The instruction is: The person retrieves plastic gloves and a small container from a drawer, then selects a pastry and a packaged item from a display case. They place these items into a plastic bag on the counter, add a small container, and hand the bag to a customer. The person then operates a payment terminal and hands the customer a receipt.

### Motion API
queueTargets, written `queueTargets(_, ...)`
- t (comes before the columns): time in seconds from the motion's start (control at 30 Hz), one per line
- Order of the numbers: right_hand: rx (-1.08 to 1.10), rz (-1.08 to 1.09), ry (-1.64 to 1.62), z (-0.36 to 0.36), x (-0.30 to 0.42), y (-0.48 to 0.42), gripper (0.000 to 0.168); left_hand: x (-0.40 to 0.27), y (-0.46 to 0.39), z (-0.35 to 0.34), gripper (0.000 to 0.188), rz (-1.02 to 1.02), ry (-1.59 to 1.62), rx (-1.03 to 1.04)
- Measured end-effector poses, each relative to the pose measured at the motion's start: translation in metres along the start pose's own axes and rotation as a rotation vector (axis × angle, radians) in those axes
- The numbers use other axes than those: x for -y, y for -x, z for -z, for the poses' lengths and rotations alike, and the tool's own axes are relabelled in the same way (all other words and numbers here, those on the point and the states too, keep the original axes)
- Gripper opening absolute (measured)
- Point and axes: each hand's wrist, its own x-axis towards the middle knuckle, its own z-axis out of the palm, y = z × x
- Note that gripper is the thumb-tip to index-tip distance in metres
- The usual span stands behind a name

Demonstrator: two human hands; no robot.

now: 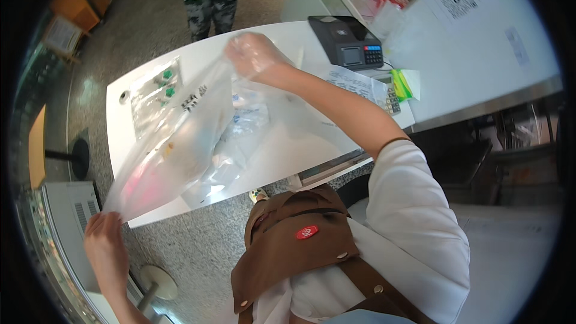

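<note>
A large translucent plastic bag (180, 144) with dark printing is stretched slantwise over the white table (306, 139). Pink and a small yellow-orange patch show through it; what they belong to is blurred. My left hand (107, 238) pinches the bag's lower left end, just off the table's near corner. At the far side my right hand (254, 56) is closed on the upper end. Clear film covers this hand; I cannot tell whether it is the bag or a glove. Under and beside the bag lies crumpled clear packaging (247, 121) with blue marks.
A flat clear packet (155, 92) with green pieces lies at the table's left. To the right are a black point-of-sale device (346, 42), a printed sheet (351, 81) and a calculator (392, 99). A person (213, 0) stands beyond. A table drawer (330, 168) stands partly open.
</note>
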Motion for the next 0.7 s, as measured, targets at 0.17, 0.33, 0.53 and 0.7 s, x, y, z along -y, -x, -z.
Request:
queueTargets(0.17, -0.235, -0.136, -0.304, 0.045, -0.002, -0.039, 0.023, -0.004, -0.031, 0.035, 0.005, 0.018, -0.156, -0.192)
queueTargets(0.33, -0.189, -0.358, -0.312, 0.062, -0.007, -0.055, 0.019, -0.022, -0.059, 0.03, 0.004, 0.01, -0.094, -0.141)
queueTargets(0.53, 0.028, -0.351, -0.494, 0.031, -0.08, -0.034, 0.024, -0.043, -0.091, -0.038, 0.012, 0.063, -0.107, 0.09)
queueTargets(0.7, -0.592, -0.208, -0.492, 0.079, -0.212, 0.113, 0.024, -0.092, -0.069, -0.037, 0.034, 0.054, -0.067, -0.151)
